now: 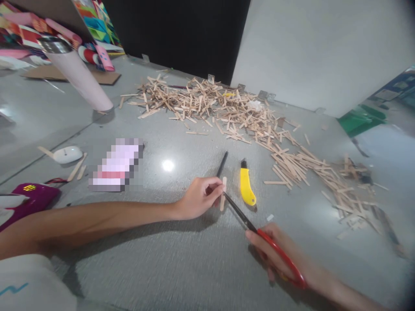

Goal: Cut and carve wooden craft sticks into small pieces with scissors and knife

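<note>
Between the thumb and fingers of my left hand (201,196) is a small wooden craft stick (224,181), held roughly upright above the table. My right hand (275,248) grips red-handled scissors (280,255), whose dark blades point up and left. The blade tips meet the stick just beside my left fingertips; whether they cut into it I cannot tell. A dark pen-like rod (222,163) shows just beyond my left fingers. To the right of the stick lies a yellow box cutter (247,185) on the table.
A long heap of wooden sticks (201,101) spreads along the back and right. Left are a pixelated phone-shaped object (116,166), a white mouse (68,154), a purple device (35,196) and a pink bottle (78,77). A black and white panel (311,47) stands behind.
</note>
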### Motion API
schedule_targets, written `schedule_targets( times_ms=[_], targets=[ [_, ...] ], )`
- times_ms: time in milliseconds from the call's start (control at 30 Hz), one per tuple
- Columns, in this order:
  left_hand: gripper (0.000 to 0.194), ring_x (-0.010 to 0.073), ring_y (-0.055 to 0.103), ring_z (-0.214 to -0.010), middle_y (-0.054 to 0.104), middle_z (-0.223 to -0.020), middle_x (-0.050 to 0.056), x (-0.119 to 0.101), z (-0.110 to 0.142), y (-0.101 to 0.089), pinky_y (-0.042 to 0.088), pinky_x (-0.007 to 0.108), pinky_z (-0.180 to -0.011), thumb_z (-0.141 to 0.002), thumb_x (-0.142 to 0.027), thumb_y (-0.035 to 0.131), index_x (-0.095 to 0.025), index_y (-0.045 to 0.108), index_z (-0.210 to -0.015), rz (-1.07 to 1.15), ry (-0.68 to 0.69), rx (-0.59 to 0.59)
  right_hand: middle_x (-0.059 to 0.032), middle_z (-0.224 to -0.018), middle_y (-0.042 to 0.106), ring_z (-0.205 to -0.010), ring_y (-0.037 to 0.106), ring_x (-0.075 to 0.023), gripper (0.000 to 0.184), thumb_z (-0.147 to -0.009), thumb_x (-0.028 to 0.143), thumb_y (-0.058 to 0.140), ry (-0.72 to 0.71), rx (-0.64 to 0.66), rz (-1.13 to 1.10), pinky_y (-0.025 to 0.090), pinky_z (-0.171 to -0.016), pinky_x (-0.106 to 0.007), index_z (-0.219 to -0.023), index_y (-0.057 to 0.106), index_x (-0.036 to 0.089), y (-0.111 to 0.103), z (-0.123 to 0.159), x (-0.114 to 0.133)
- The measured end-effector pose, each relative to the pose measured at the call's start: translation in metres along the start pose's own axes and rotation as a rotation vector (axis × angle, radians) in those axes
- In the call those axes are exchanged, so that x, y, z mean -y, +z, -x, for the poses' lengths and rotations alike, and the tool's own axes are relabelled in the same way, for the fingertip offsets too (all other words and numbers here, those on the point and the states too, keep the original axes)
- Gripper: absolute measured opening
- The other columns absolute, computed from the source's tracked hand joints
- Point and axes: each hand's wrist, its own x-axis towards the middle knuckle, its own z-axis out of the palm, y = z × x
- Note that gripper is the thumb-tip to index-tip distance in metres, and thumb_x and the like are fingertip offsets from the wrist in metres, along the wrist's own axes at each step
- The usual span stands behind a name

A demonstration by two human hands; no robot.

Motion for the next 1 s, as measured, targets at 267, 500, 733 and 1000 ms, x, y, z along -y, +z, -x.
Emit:
schedule_targets(
  times_ms=[267, 500, 733, 1000],
  targets=[
    [0.043, 0.0111, 0.064, -0.058, 0.075, -0.070, 0.003, -0.001, 0.003, 0.001, 0.049, 0.019, -0.056, -0.113, -0.046, 0.055, -0.018, 0.064, -0.081, -0.008, 0.020, 0.010, 0.0061, -0.046, 0.042, -0.036, 0.048, -0.0092, 0.074, -0.096, 0.085, 0.059, -0.007, 0.025, -0.053, 0.041, -0.037, -0.019, -0.057, 0.046, 0.023, -0.005, 0.007, -0.003],
    [0.044, 0.0116, 0.063, -0.058, 0.075, -0.070, 0.002, 0.001, 0.001, 0.002, 0.046, 0.020, -0.056, -0.113, -0.047, 0.053, -0.019, 0.064, -0.081, -0.065, 0.022, 0.015, 0.0058, -0.037, 0.039, -0.030, 0.040, -0.0074, 0.080, -0.096, 0.088, 0.054, -0.025, 0.086, -0.070, 0.032, -0.035, -0.019, -0.051, 0.045, 0.023, -0.015, 0.001, 0.000],
    [0.031, 0.0191, 0.075, -0.073, 0.081, -0.086, 0.005, -0.025, -0.022, -0.041, 0.055, 0.027, -0.071, -0.112, -0.038, 0.052, -0.019, 0.074, -0.101, -0.577, -0.041, 0.000, 0.0070, -0.038, 0.040, -0.034, 0.041, -0.0080, 0.074, -0.106, 0.075, 0.050, -0.181, 0.104, -0.137, 0.035, -0.040, -0.019, -0.055, 0.047, 0.022, -0.027, -0.013, -0.010],
    [0.064, 0.0658, 0.046, -0.145, 0.052, -0.148, 0.049, -0.043, -0.009, -0.156, 0.044, 0.074, -0.108, -0.108, -0.038, 0.051, 0.013, 0.045, -0.147, -1.216, -0.583, -0.381, 0.0056, -0.044, 0.043, -0.041, 0.049, -0.0107, 0.066, -0.104, 0.071, 0.054, -0.166, 0.080, -0.121, 0.039, -0.042, -0.021, -0.059, 0.047, 0.023, -0.030, -0.009, 0.004]
  ],
)
